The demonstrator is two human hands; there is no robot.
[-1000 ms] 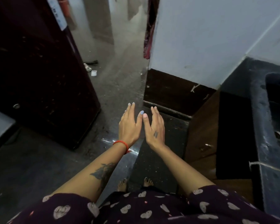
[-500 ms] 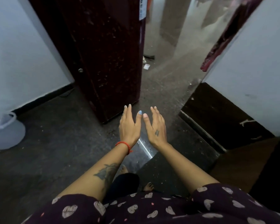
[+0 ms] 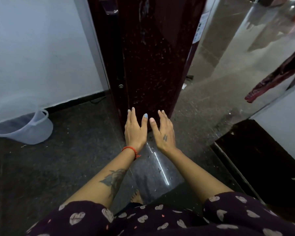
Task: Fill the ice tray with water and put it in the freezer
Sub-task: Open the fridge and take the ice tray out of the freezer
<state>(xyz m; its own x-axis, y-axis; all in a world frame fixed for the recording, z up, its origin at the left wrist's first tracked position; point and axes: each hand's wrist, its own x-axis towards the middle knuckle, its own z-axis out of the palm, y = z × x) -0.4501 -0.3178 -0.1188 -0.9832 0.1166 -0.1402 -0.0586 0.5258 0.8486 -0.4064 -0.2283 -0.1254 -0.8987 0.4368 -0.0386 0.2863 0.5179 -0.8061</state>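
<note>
Risk: no ice tray shows anywhere in this view, so I cannot tell where it is. If the person opens the tall dark red shiny fridge (image 3: 152, 57) first, cold air may spill out while the tray waits unfilled.
Another risk: the dark speckled stone floor (image 3: 66, 167) looks shiny and maybe wet near the bare foot (image 3: 136, 196) — a slip could happen if the person steps fast.
Tray later: a full tray tips easily, I think. Water would spill if it is carried with one hand or tilted.
Left hand (image 3: 134, 129): it is stretched out forward, palm down, low in front of the fridge. The fingers are spread loose and flat and grip nothing. A thin red thread band (image 3: 130, 149) sits on the wrist.
Right hand (image 3: 163, 132): it is just beside the left one, thumbs close but not touching. It is flat too, fingers relaxed and empty — holding nothing.
Arms: both reach straight out from dark sleeves with pale hearts (image 3: 143, 220).
Fridge door: it looks closed. Its small round metal lock (image 3: 120, 86) is up and to the left of the hands.
Nearby: a see-through plastic bucket (image 3: 26, 128) stands on the floor by the pale wall (image 3: 41, 48), well apart from the hands.
Step now: my guess is the person is only getting ready, with the tray not yet picked up.
</note>
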